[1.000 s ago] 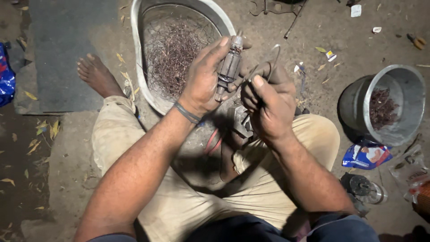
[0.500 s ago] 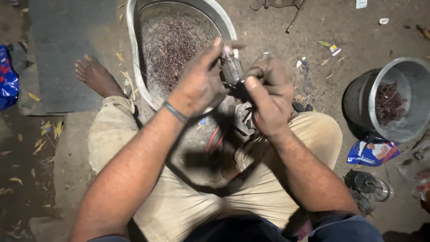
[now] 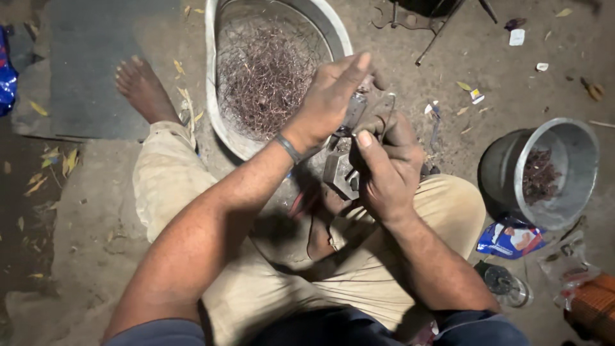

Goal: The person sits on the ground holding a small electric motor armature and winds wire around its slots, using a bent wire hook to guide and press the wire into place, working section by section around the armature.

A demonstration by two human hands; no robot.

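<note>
Here, just below the basin [image 3: 218, 96] of wire scrap, both hands meet: the left hand [image 3: 330, 99] clamps a small metal part [image 3: 353, 112], which the right hand [image 3: 384, 166] should work steadily, braced over the block [image 3: 339, 176].

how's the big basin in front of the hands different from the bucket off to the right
The wide, shallow, pale metal basin is heaped with thin tangled reddish wire; the deeper, narrower grey metal bucket holds only a small dark clump. The basin sits just beyond the left hand, which overlaps its rim; the bucket stands apart from the right hand, beside the knee. The basin looks larger across. Both are round, metal, open-topped, and rest on the dirt ground.
</note>
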